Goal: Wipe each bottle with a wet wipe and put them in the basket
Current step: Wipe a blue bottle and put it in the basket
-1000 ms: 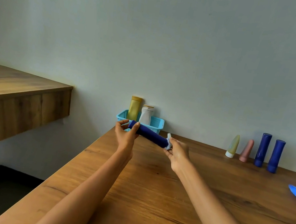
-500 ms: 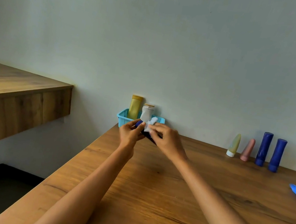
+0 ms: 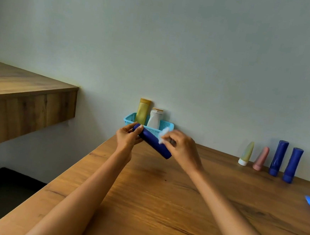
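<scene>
The left hand (image 3: 127,137) grips one end of a dark blue bottle (image 3: 153,141), fingers curled round it, holding it tilted in the air above the table (image 3: 156,209). The right hand (image 3: 180,149) pinches a white wet wipe (image 3: 163,136) against the bottle's upper side, its fingers curled over it near the lower end. Just behind them a light blue basket (image 3: 129,118) stands against the wall, with a yellow bottle (image 3: 143,111) and a white bottle (image 3: 155,117) upright inside. Further right along the wall four more bottles (image 3: 277,158) stand on the table. A wet bottle held at one end only may slip from the left hand's grip, drop onto the table and roll.
</scene>
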A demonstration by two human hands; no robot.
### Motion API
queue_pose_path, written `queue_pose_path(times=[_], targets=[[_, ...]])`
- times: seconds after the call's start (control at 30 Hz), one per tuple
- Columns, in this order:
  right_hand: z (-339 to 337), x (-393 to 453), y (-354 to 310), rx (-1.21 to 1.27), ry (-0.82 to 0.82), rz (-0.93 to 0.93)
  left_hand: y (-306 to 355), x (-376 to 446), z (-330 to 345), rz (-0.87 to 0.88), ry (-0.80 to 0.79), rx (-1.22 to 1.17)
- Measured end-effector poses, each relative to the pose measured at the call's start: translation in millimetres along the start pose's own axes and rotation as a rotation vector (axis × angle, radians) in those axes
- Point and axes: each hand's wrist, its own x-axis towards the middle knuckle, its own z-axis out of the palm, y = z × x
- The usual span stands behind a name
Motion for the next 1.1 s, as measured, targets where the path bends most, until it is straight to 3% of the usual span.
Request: queue_pose_path(times=[0.1, 0.23, 0.37, 0.5, 0.67, 0.8, 1.0, 1.1], targets=[[10, 25, -15, -0.007, 0.061, 0.014, 1, -4, 6, 0.01, -0.036, -0.003], [25, 22, -15, -0.069, -0.049, -0.016, 5, -4, 9, 0.023, -0.042, -0.057], [23, -8, 7, -0.1, -0.039, -0.022, 5, 1, 1, 0.038, -0.002, -0.063], [13, -22, 30, -0.046, -0.092, 0.13, 3, 7, -5, 0.061, -0.046, -0.096], [9, 14, 17, 0.194, 0.057, 0.315, -1, 4, -3, -0.032, -0.27, -0.129], [13, 41, 1, 0.284, -0.248, 0.577, 5, 3, 3, 0.01, -0.399, -0.179], [-3, 21, 8, 0.907, -0.445, 0.804, 18, 9, -5, 0.134, -0.405, -0.106], [-15, 1, 22, 1.131, -0.552, 0.82, 19, 11, -5, 0.152, -0.42, -0.099]])
